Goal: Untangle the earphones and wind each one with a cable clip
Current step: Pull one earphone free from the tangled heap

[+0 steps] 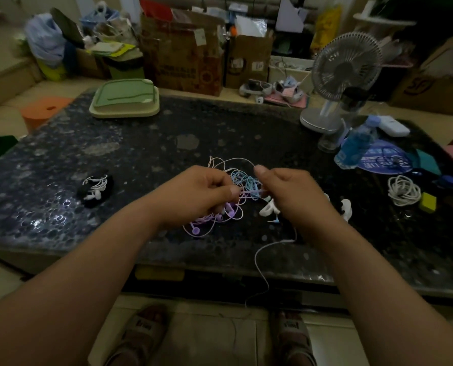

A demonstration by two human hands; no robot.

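At the table's centre, the tangle is lying beneath both hands. The left hand and the right hand, at its 3 o'clock, are each pinching one strand, probably stretching it to trace the knot. A cable is trailing off the edge at 6 o'clock.

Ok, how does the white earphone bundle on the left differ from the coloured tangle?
The white bundle is compact and untouched; the coloured tangle sprawls in loose loops, pinched by the left hand and right hand. The bundle is white; the tangle purple, blue and pinkish. Both lie on the dark table.
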